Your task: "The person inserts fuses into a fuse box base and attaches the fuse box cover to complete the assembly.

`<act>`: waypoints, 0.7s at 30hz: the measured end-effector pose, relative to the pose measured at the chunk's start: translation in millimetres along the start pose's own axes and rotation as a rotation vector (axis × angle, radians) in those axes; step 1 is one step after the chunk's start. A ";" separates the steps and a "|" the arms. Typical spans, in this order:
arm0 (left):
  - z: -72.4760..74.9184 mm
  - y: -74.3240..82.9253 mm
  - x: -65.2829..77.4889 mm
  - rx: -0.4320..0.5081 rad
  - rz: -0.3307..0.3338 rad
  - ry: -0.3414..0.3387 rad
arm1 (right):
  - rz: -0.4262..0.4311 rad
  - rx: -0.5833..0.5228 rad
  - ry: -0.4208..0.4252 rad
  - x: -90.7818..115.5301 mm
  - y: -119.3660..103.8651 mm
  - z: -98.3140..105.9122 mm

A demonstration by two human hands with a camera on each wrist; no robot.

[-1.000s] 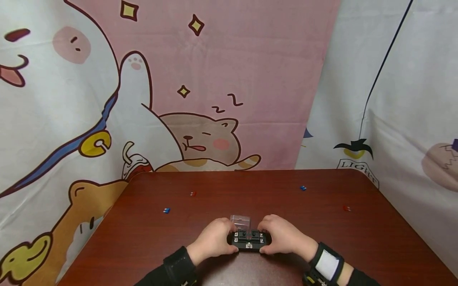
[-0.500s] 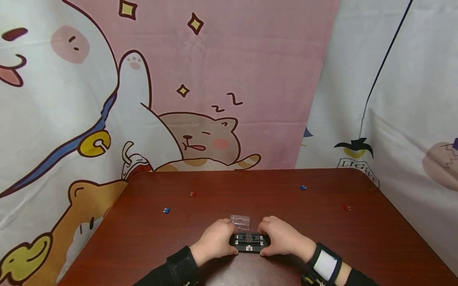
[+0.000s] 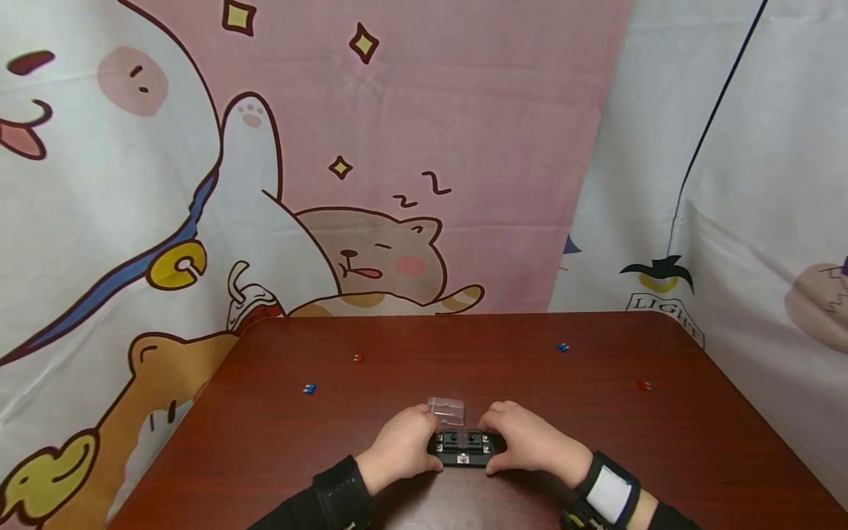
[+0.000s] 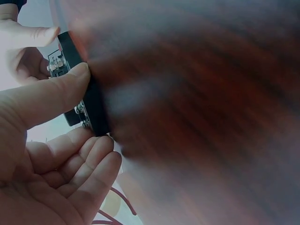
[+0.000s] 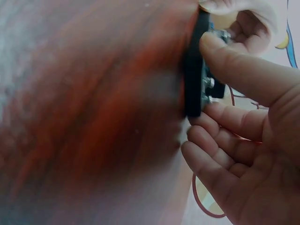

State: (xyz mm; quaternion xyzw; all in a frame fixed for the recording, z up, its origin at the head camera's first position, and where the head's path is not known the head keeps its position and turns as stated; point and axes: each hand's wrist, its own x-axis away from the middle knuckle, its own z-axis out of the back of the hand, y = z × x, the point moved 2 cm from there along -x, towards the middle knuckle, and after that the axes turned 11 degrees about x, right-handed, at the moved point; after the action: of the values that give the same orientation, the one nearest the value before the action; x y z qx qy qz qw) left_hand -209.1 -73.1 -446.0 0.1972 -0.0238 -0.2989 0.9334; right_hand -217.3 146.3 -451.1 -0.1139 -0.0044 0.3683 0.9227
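Observation:
A black fuse block (image 3: 463, 447) with metal screw terminals lies near the table's front, held at both ends. My left hand (image 3: 403, 449) grips its left end, thumb on the near edge and fingers round the far side. At the other end, my right hand (image 3: 531, 443) pinches it the same way. The left wrist view shows the block's dark base (image 4: 96, 110) between thumb and fingers. From the right wrist, the base's edge (image 5: 193, 75) and its screws (image 5: 208, 83) show beside my thumb. Just behind the block sits a clear plastic cover (image 3: 447, 411).
Small blade fuses lie scattered on the brown table (image 3: 464, 353): a blue one (image 3: 310, 389) and a red one (image 3: 358, 358) to the left, another blue one (image 3: 562, 347) and another red one (image 3: 644, 385) to the right. A cartoon-printed cloth (image 3: 497, 147) hangs behind.
Over the last second, the fuse block has come slightly nearer in both hands, away from the clear cover, and a little to the right. Both hands keep their hold.

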 end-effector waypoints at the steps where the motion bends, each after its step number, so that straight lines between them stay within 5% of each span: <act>1: 0.0 0.1 0.0 0.003 -0.003 0.003 | 0.003 -0.018 0.000 1.3 1.2 0.9; 7: -1.0 -1.1 0.2 0.012 -0.020 0.018 | -0.028 -0.118 0.007 13.8 14.7 11.5; 13: -0.3 -2.0 1.2 0.014 -0.014 0.015 | -0.111 -0.094 0.035 28.0 38.4 23.1; 21: 0.2 -2.9 1.9 0.038 -0.031 0.030 | -0.287 -0.050 0.182 48.0 70.8 38.3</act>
State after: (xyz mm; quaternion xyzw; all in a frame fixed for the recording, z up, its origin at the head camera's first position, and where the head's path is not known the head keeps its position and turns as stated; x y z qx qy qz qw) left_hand -209.2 -76.4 -447.0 0.2196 -0.0123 -0.3097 0.9250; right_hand -233.9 236.7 -432.5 -0.1681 0.0538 0.2206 0.9593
